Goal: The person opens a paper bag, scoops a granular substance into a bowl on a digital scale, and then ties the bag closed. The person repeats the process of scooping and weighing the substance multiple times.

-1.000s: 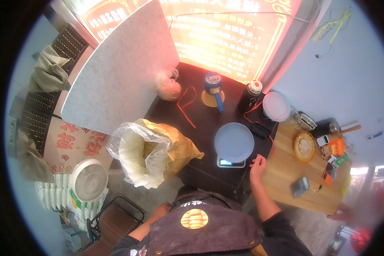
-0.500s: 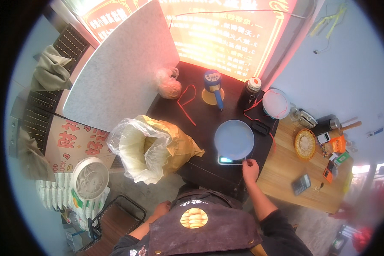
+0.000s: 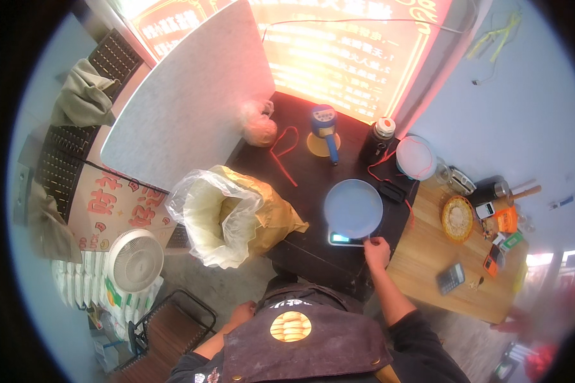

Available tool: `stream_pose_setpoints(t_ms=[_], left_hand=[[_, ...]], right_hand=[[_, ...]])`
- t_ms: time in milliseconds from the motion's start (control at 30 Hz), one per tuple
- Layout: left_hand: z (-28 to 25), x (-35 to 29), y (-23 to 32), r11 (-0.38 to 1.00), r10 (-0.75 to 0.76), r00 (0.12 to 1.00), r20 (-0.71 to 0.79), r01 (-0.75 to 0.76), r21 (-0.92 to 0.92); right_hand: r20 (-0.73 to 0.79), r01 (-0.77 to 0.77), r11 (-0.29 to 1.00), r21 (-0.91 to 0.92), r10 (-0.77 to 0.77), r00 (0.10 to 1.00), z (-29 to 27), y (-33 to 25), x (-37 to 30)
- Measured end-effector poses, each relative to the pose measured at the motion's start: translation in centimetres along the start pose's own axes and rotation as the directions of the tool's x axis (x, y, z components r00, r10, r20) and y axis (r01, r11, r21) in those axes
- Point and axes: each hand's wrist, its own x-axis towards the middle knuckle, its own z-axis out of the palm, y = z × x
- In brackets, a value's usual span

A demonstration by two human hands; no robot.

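A digital scale (image 3: pixel 345 239) with a lit display sits near the front edge of the dark table. On it rests a round, pale blue plate or shallow bowl (image 3: pixel 354 207), with no contents visible. My right hand (image 3: pixel 377 253) is closed, its fingertips at the scale's right front corner. Down by my apron is my left hand (image 3: pixel 243 313), apart from the table; its fingers are mostly hidden. A brown paper sack (image 3: pixel 271 207) with a clear plastic liner (image 3: pixel 201 239) stands with its mouth open at the table's left. Pale stuff shows inside, too unclear to name.
Farther back are a blue handheld device (image 3: pixel 324 118), a black flask (image 3: pixel 375 143), a tied plastic bag (image 3: pixel 259 124) and a grey upright board (image 3: pixel 191 96). A wooden table (image 3: pixel 415 262) at right bears a basket (image 3: pixel 457 219) and calculator (image 3: pixel 451 276). A fan (image 3: pixel 136 262) and chair (image 3: pixel 176 329) are left.
The view has shifted slightly, so the surroundings sit a little differently. My right hand stays at the scale's corner, and the plate stays on the scale.
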Motion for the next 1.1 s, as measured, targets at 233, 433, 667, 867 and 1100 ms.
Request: stream_pose_setpoints(t_ms=[233,433,667,867,1100], left_hand=[[-0.1,-0.1,-0.5,0.999,-0.031,0.997,0.068,0.031,0.008],[-0.3,-0.1,-0.4,0.999,-0.039,0.997,0.065,0.041,-0.020],[-1.3,0.6,-0.1,0.996,-0.088,0.993,0.078,0.088,-0.003],[-1.5,2.1,-0.7,0.980,-0.141,0.970,-0.199,0.109,-0.164],[-12.4,5.6,6.3,0.812,-0.190,0.619,-0.762,-0.337,-0.477]], right_hand=[[-0.020,0.034,0.999,-0.003,-0.034,0.999,0.1,0.2,-0.1],[-0.058,0.030,0.999,-0.034,-0.032,0.998,0.7,0.5,0.1],[-0.169,0.066,0.921,0.384,-0.001,0.986,2.4,4.6,-0.6],[-0.208,0.521,0.809,0.272,-0.479,0.853,0.8,2.7,-9.8],[-0.349,0.938,-0.171,0.300,-0.935,-0.059,-5.8,-18.9,-19.9]])
